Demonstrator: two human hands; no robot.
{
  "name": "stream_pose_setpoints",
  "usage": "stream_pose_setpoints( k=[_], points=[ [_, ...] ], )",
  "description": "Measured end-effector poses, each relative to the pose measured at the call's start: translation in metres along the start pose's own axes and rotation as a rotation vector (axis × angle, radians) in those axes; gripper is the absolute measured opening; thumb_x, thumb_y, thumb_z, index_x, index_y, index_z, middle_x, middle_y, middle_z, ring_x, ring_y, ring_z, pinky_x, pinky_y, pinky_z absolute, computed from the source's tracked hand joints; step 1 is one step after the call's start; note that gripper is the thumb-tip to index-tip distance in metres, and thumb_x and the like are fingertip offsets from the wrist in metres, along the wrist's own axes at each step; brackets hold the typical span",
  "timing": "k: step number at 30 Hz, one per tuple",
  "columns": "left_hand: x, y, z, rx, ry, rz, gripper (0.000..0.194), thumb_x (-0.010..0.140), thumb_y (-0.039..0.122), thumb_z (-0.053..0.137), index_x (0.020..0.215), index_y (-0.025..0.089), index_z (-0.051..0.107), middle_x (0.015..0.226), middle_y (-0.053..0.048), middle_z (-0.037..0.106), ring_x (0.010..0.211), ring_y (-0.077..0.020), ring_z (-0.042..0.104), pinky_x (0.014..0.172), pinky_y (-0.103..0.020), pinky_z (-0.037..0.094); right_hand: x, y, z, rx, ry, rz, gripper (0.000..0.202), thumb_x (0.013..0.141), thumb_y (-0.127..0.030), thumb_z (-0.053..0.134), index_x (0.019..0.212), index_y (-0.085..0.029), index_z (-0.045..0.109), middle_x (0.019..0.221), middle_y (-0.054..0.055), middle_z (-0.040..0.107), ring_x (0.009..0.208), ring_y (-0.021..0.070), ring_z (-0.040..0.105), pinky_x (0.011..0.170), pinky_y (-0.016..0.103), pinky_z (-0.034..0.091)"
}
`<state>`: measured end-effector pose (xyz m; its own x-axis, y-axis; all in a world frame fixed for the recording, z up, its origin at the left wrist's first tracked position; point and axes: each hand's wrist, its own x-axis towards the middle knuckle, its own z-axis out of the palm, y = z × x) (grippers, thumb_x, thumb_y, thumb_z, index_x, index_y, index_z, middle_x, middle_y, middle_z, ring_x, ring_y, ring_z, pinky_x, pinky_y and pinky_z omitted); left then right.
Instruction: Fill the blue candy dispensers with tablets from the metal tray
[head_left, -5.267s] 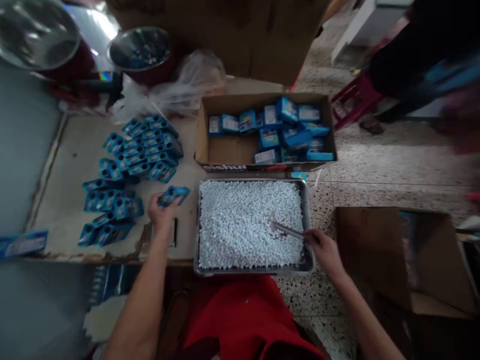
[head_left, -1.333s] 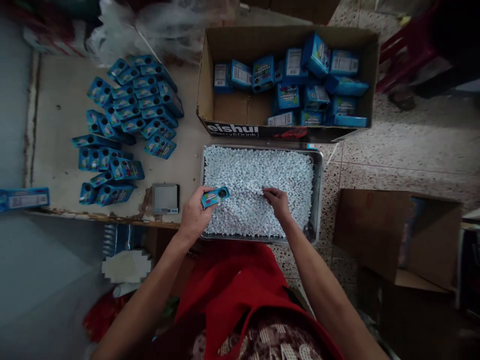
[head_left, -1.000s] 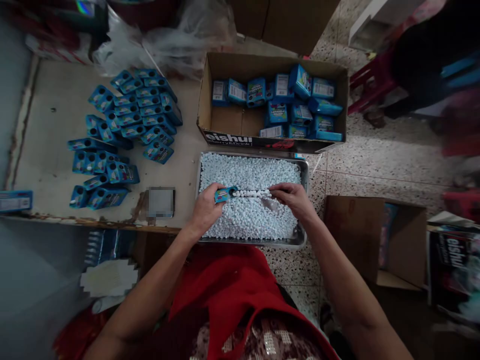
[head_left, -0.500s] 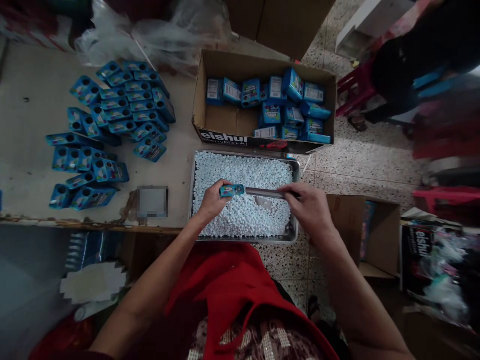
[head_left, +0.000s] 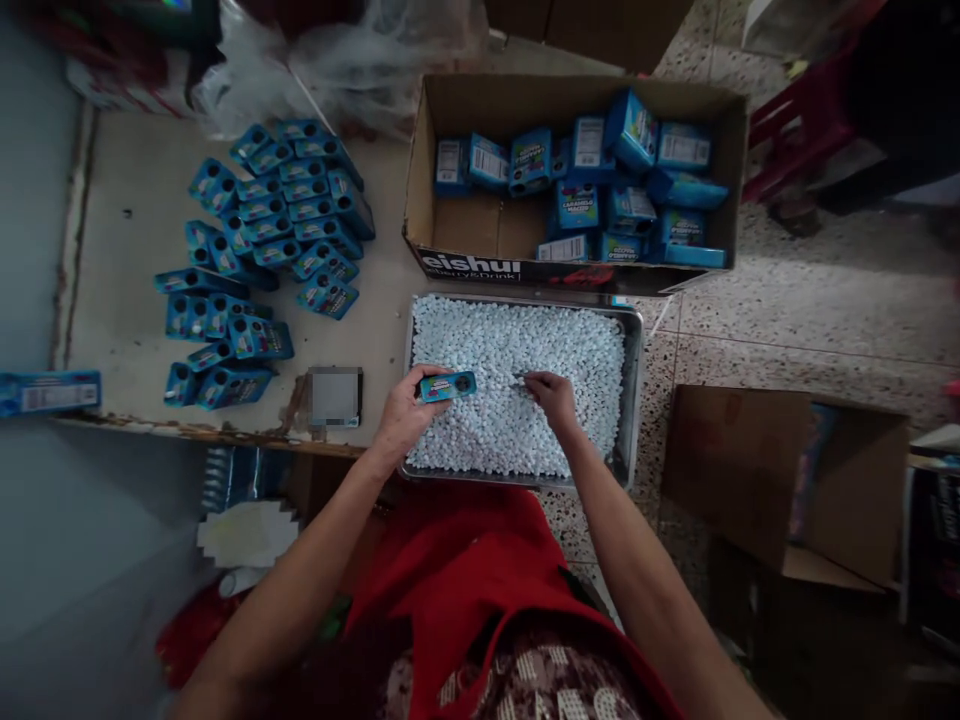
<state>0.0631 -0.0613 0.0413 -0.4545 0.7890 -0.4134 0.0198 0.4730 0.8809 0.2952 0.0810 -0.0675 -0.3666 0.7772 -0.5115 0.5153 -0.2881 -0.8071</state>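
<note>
My left hand (head_left: pixel 401 415) is closed around a small blue candy box (head_left: pixel 448 386), whose end with a dark round hole points right. The box is held over the left half of a metal tray (head_left: pixel 634 400) filled with small pale-blue candies (head_left: pixel 517 330). Down at the candies, right of the box, my right hand (head_left: pixel 553 400) pinches a metal scoop (head_left: pixel 519 379). Just a dark bit of the scoop shows at the fingertips; the rest is hidden by the hand or the candies. Box and scoop are apart.
On the table (head_left: pixel 127 300) at left stand several blue boxes (head_left: pixel 274 215) with round holes upward. Behind the tray, a cardboard carton (head_left: pixel 457 225) holds several more blue boxes. Another open carton (head_left: pixel 735 470) is at right. Plastic bags (head_left: pixel 352 70) lie at the back.
The scoop has come away from the candy box's hole. My right hand has moved left and down to the candies; my left hand still holds the box. The view has shifted.
</note>
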Motion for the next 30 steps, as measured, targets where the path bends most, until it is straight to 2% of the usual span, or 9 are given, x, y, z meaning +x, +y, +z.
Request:
stream_pose_setpoints(
  k=[5,9,12,15,18,22,26,28,30],
  points=[
    [-0.003,0.011,-0.006,0.157,0.014,0.024,0.039,0.068,0.019,0.073,0.106,0.020,0.067,0.101,-0.003,0.073,0.091,-0.0208,0.068,0.087,-0.034,0.052,-0.031,-0.031,-0.053,0.224,-0.021,0.075,0.043,0.065,-0.053,0.076,0.086,-0.015,0.075,0.064,0.002,0.066,0.054,0.0108,0.051,0.050,0.024,0.037],
    [0.001,0.019,0.006,0.254,-0.005,0.097,0.038,0.069,0.016,0.069,0.107,0.021,0.067,0.105,-0.003,0.073,0.098,-0.0232,0.067,0.092,-0.036,0.051,-0.049,-0.074,-0.077,0.268,-0.117,0.077,0.033,0.068,-0.042,0.080,0.089,-0.017,0.079,0.066,0.001,0.068,0.053,0.0090,0.048,0.050,0.024,0.035],
    [0.003,0.022,0.016,0.317,-0.040,0.156,0.038,0.071,0.014,0.067,0.108,0.021,0.067,0.108,-0.005,0.072,0.103,-0.0253,0.066,0.095,-0.039,0.050,-0.052,-0.107,-0.080,0.062,-0.117,-0.029,0.023,0.074,-0.035,0.074,0.087,-0.018,0.081,0.063,0.001,0.067,0.053,0.0103,0.049,0.052,0.025,0.037],
    [0.005,0.021,0.022,0.343,-0.074,0.198,0.037,0.072,0.013,0.065,0.109,0.021,0.066,0.108,-0.006,0.071,0.104,-0.0257,0.065,0.095,-0.039,0.049,-0.056,-0.139,-0.080,-0.251,-0.055,-0.215,0.016,0.080,-0.027,0.067,0.083,-0.021,0.082,0.071,0.003,0.073,0.065,0.0155,0.061,0.064,0.029,0.046],
    [0.007,0.017,0.025,0.350,-0.089,0.229,0.035,0.073,0.014,0.064,0.108,0.021,0.066,0.106,-0.006,0.071,0.101,-0.0251,0.064,0.092,-0.037,0.049,-0.066,-0.168,-0.078,-0.517,-0.010,-0.372,0.021,0.081,-0.018,0.062,0.085,-0.024,0.082,0.082,0.005,0.078,0.077,0.0203,0.068,0.076,0.035,0.051],
    [0.011,0.013,0.029,0.322,-0.085,0.244,0.033,0.073,0.014,0.064,0.106,0.021,0.066,0.103,-0.005,0.070,0.098,-0.0238,0.064,0.089,-0.036,0.049,-0.081,-0.195,-0.069,-0.726,0.021,-0.465,0.026,0.080,-0.013,0.060,0.087,-0.024,0.082,0.084,0.005,0.078,0.079,0.0218,0.070,0.078,0.036,0.053],
    [0.016,0.008,0.022,0.198,-0.088,0.178,0.034,0.072,0.016,0.067,0.105,0.021,0.065,0.102,-0.003,0.071,0.096,-0.0218,0.066,0.091,-0.035,0.051,-0.092,-0.197,-0.068,-0.694,0.043,-0.491,0.026,0.083,-0.015,0.058,0.091,-0.023,0.081,0.092,0.006,0.079,0.086,0.0230,0.072,0.083,0.037,0.053],
    [0.020,0.005,0.009,0.090,-0.063,0.121,0.037,0.072,0.019,0.071,0.108,0.021,0.064,0.102,-0.002,0.072,0.094,-0.0209,0.067,0.091,-0.035,0.052,-0.093,-0.180,-0.081,-0.597,0.092,-0.441,0.025,0.086,-0.020,0.057,0.094,-0.024,0.080,0.096,0.006,0.079,0.090,0.0236,0.072,0.085,0.037,0.053],
    [0.026,0.003,-0.013,0.001,0.015,0.081,0.042,0.071,0.022,0.075,0.111,0.020,0.063,0.104,-0.003,0.073,0.095,-0.0204,0.069,0.092,-0.036,0.053,-0.091,-0.149,-0.101,-0.501,0.172,-0.333,0.025,0.086,-0.028,0.057,0.094,-0.023,0.081,0.096,0.006,0.080,0.090,0.0247,0.073,0.084,0.038,0.053]
  ],
)
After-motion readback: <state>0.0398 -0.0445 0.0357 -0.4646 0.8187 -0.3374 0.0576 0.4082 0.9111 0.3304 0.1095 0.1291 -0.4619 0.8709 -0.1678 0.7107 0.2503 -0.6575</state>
